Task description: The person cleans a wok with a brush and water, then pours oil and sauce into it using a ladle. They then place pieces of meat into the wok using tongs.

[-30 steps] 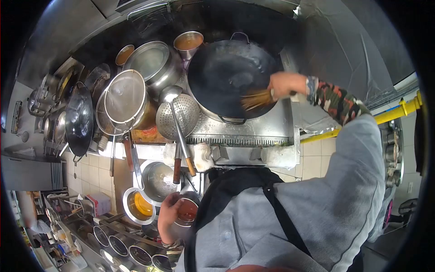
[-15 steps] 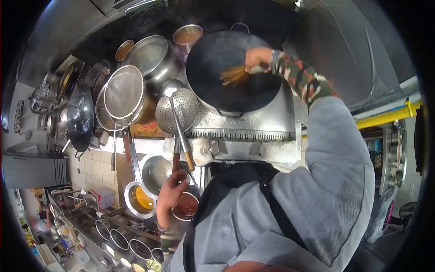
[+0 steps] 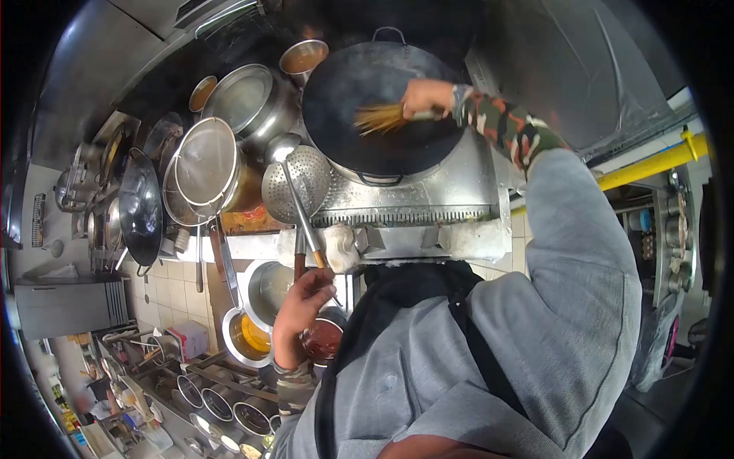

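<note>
Inside right fingers [image 3: 417, 98], brush [image 3: 379, 118].

My view is moderately bright, with a white glint in the bowl of the long-handled steel ladle [image 3: 282, 147] and sheen on the grey metal stovetop [image 3: 417, 195]. The wide black wok [image 3: 359, 145] looks dark and slightly hazy. Fisheye distortion bends the edges into black corners, and I find the lower left soft and cluttered.
</note>
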`<state>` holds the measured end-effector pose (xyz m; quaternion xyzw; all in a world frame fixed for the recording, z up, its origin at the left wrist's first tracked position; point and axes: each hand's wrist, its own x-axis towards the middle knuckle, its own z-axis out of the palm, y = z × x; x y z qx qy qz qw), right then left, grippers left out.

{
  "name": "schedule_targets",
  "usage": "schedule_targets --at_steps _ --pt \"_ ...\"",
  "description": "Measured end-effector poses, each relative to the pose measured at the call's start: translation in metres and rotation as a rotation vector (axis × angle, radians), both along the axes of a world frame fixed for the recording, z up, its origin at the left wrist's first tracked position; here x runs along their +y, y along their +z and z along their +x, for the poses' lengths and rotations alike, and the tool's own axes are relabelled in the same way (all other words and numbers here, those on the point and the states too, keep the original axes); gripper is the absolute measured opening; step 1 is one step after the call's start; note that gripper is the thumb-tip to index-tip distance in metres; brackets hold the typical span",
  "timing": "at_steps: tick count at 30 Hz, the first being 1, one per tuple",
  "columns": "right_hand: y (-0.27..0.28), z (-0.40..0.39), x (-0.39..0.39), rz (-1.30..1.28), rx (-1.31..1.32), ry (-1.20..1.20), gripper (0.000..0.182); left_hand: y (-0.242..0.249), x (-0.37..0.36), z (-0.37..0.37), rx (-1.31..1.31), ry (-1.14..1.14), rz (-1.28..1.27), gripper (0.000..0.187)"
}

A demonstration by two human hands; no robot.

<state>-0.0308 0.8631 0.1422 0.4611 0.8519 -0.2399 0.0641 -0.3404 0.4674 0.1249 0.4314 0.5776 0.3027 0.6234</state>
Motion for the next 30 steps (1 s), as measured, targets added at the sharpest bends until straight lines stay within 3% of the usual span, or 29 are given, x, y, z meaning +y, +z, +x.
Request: schedule_targets --at_steps 1,3,5,7,8,9,11,12,14,16,17,18,20,23,25,27,29,30 --pt "-0.009 0.003 0.026 0.082 -0.206 -0.027 0.03 -0.001 -0.003 0.002 0.0 -0.003 -0.008 0.038" --pt "-0.025 0.014 0.034 0.486 -0.041 -0.366 0.027 0.001 0.0 0.003 0.265 -0.057 0.049 0.036" --pt "-0.061 0.003 0.041 0.408 0.072 -0.372 0.027 0.009 0.001 0.008 0.341 -0.077 0.066 0.035" --pt "-0.049 -0.008 -0.023 -0.117 0.366 -0.288 0.034 0.009 -0.001 0.008 0.114 0.053 0.045 0.037" --pt "-0.046 -0.023 -0.04 -0.213 0.387 -0.392 0.041 0.0 -0.006 -0.002 0.168 -0.001 0.074 0.038" --pt "-0.049 -0.011 -0.037 -0.548 0.457 -0.38 0.048 0.001 -0.01 -0.005 0.17 0.004 0.078 0.038" --pt "-0.038 0.015 -0.024 -0.475 0.357 -0.456 0.054 0.004 -0.022 -0.006 0.146 0.082 -0.008 0.037" --pt "-0.049 0.028 -0.01 -0.223 0.323 -0.423 0.051 0.008 -0.024 -0.003 0.102 0.106 -0.041 0.037" --pt "-0.093 0.034 0.006 -0.191 0.548 -0.773 0.041 0.013 -0.023 -0.001 0.125 0.093 -0.027 0.037" --pt "-0.105 0.022 -0.001 -0.349 0.476 -0.526 0.051 0.011 -0.023 0.0 0.145 0.086 -0.016 0.037" --pt "-0.047 0.001 -0.047 -0.399 0.367 -0.441 0.056 0.008 -0.024 -0.002 0.115 0.111 -0.017 0.037" --pt "-0.045 0.005 -0.043 -0.492 0.373 -0.433 0.06 0.006 -0.025 -0.002 0.083 0.135 -0.02 0.037" --pt "-0.043 0.022 -0.016 -0.183 0.211 -0.35 0.055 0.009 -0.026 -0.001 0.087 0.127 -0.017 0.039" --pt "-0.097 0.03 0.024 0.138 0.167 -0.359 0.052 0.005 -0.025 -0.002 0.128 0.099 0.003 0.042" --pt "-0.027 0.003 -0.052 -0.222 0.234 -0.297 0.052 0.009 -0.021 -0.001 0.096 0.106 0.021 0.043" --pt "-0.007 0.024 -0.044 -0.277 0.172 -0.186 0.051 0.012 -0.023 -0.005 0.105 0.115 -0.013 0.042" --pt "-0.012 0.046 0.004 0.24 -0.263 -0.232 0.04 0.01 -0.026 -0.005 0.102 0.128 -0.035 0.042" --pt "-0.02 0.048 0.006 0.243 -0.263 -0.237 0.04 0.007 -0.03 -0.007 0.132 0.111 -0.031 0.042"
